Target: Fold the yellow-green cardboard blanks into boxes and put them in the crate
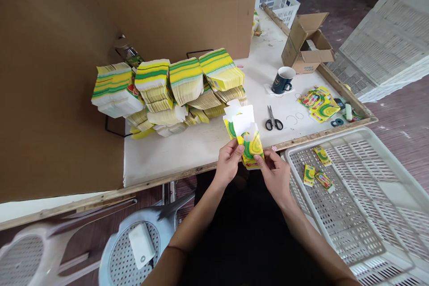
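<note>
Two or so flat yellow-and-green cartons [252, 146] with white flaps are held over the table's front edge, one overlapping another. My left hand [229, 161] pinches them at the left side, thumb on the front. On the lower right side, my right hand [275, 170] grips the same front carton between thumb and fingers. Behind them lie stacked bundles of flat cartons [186, 78], yellow and green with white ends. To the right of the cartons are black-handled scissors [274, 120], lying on the table with blades pointing away.
A dark mug [280, 81], an open cardboard box [306, 49] and loose flat cartons [320, 103] stand on the right of the white table [147, 161]. Below right is a white plastic crate [355, 196] with several small cartons. Left stands a stool [115, 250] bearing a white device [141, 243].
</note>
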`<state>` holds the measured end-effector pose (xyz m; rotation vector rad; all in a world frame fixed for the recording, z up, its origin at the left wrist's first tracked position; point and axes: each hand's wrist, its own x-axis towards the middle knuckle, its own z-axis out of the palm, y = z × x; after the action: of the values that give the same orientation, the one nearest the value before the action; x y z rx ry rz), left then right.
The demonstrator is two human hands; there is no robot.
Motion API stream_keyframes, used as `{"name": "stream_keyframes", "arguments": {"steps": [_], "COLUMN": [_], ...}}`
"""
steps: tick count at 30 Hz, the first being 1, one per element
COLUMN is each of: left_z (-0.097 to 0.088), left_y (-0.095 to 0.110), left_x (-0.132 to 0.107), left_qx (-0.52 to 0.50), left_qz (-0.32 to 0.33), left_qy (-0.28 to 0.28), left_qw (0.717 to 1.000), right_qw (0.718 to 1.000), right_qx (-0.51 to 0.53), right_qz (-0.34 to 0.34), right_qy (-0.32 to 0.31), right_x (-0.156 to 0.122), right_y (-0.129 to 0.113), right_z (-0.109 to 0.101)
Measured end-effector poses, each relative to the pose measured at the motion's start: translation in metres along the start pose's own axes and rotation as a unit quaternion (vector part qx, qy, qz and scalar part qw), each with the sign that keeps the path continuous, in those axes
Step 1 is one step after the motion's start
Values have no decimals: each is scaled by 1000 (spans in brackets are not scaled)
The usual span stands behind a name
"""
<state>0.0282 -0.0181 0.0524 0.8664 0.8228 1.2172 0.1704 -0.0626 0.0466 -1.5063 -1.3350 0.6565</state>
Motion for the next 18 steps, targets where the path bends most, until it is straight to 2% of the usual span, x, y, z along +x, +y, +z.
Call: {"name": "stream_keyframes", "arguments": {"steps": [5, 10, 14, 18], "left_z": [3, 9, 9, 6], "left_y": [-5, 0, 7, 16], "left_x": [-1, -8, -16, -19], "left_qx": [37, 49, 55, 80], "left_qz": [20, 27, 26, 24], "left_qy": [55, 42, -4, -100], "left_qw": [998, 998, 998, 991], "right_qw": [999, 1000, 999, 991], "right_qx": [36, 21, 43, 106], "right_qz": [1, 3, -24, -62], "right_qy": [-9, -20, -19, -47], "right_x": [-3, 3, 11, 19], "right_y": [-1, 2, 1, -3], "right_z": [1, -6, -19, -32]}}
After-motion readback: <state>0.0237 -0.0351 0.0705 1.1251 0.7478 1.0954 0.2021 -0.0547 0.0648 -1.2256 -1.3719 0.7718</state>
